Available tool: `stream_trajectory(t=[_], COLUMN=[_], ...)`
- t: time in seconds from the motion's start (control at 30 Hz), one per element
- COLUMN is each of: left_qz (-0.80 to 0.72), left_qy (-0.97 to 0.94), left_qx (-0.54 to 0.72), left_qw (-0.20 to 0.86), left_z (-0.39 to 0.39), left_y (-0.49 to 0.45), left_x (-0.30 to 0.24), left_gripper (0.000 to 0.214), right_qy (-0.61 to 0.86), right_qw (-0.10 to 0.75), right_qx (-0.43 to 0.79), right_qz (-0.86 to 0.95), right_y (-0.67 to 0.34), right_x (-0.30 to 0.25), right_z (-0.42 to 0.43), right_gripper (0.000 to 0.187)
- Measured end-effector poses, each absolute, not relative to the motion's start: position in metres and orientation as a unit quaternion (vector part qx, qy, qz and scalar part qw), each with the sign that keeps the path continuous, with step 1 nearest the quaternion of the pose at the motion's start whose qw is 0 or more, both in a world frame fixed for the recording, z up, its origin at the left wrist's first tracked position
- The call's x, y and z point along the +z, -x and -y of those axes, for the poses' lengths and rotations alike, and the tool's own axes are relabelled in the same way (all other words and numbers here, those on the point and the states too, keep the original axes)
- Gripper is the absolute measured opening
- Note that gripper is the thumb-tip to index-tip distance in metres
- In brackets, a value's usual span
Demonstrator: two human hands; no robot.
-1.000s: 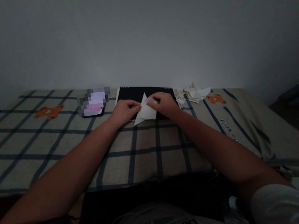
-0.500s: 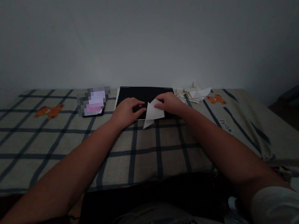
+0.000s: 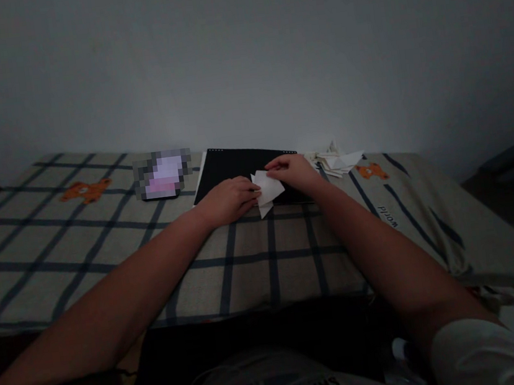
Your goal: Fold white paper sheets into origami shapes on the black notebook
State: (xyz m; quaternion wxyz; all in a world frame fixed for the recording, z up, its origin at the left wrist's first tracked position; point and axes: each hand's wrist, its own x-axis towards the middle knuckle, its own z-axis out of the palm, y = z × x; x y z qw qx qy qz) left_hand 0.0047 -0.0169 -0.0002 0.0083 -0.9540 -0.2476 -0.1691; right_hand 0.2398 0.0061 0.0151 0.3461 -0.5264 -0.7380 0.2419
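Note:
A small piece of folded white paper point(image 3: 270, 189) is held between my two hands, over the near edge of a black spiral-holed pad point(image 3: 235, 165). My left hand point(image 3: 232, 199) pinches the paper's left side with the fingers together. At the paper's upper right edge, the fingertips and thumb of my right hand point(image 3: 294, 170) close on it. One pointed flap hangs down toward me, past the pad's edge. The finer folds are too dim to make out.
A phone point(image 3: 164, 176) with a lit, blurred screen lies left of the pad. Several folded white papers point(image 3: 337, 161) are heaped to its right. A checked cloth point(image 3: 253, 280) with bear prints covers the table, which meets a plain wall point(image 3: 241, 63).
My left hand has moved right and a little toward me, and its fingers have closed on the paper. The paper has turned and shifted slightly right in my right hand.

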Motion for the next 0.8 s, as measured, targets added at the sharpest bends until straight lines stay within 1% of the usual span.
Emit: stream_trajectory(t=[0.07,0.2,0.37,0.47,0.6,0.8], left_qz=[0.264,0.279,0.301,0.314,0.34,0.329], left_qy=[0.952,0.95,0.947,0.944,0.936,0.94], left_qx=[-0.153,-0.136,-0.113,-0.1,-0.081,-0.058], left_qw=[0.028,0.027,0.002,0.012,0.041,0.077], left_z=[0.0176,0.0183,0.0193,0.0206,0.0216,0.0216], left_y=[-0.0046,-0.0056,-0.0066,-0.0069,-0.0063,-0.0033], left_x=[0.0013,0.0001,-0.0025,-0.0005,0.002,0.001], left_gripper=[0.035,0.039,0.042,0.044,0.051,0.055], right_qy=[0.54,0.548,0.53,0.516,0.526,0.525], right_qw=[0.364,0.362,0.361,0.357,0.349,0.333], right_qx=[0.25,0.245,0.246,0.244,0.203,0.141], right_qz=[0.717,0.713,0.727,0.74,0.749,0.77], right_y=[-0.2393,-0.2359,-0.2322,-0.2316,-0.2321,-0.2355], right_x=[0.0158,0.0191,0.0206,0.0203,0.0205,0.0184], right_z=[-0.0053,-0.0009,0.0022,0.0033,0.0035,0.0002], right_gripper=[0.018,0.015,0.017,0.021,0.031,0.03])
